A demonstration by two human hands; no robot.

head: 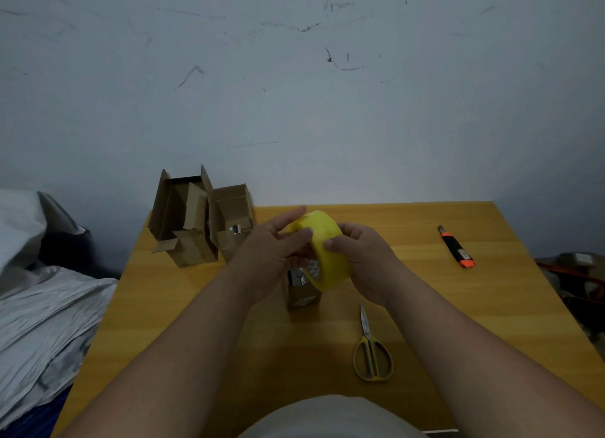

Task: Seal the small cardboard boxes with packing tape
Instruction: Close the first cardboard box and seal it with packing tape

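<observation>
While the right hand [363, 261] grips the tape roll [327, 251] above a small box [302, 295] on the bench [458, 306], the left hand [278, 244] lays straight fingers on it, likely hunting the tape's end. Scissors [371, 349] wait nearby for cutting.

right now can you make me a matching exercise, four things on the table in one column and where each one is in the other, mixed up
Things
1. tape roll
2. scissors
3. knife
4. open boxes

Places
A. far left corner of the table
B. held in both hands, above a small box
C. flat on the table, near right, handles toward the person
D. far right, lying apart from everything else

Pairs: 1-B, 2-C, 3-D, 4-A

The right hand grips the roll; the left hand has its fingers on it.
</observation>
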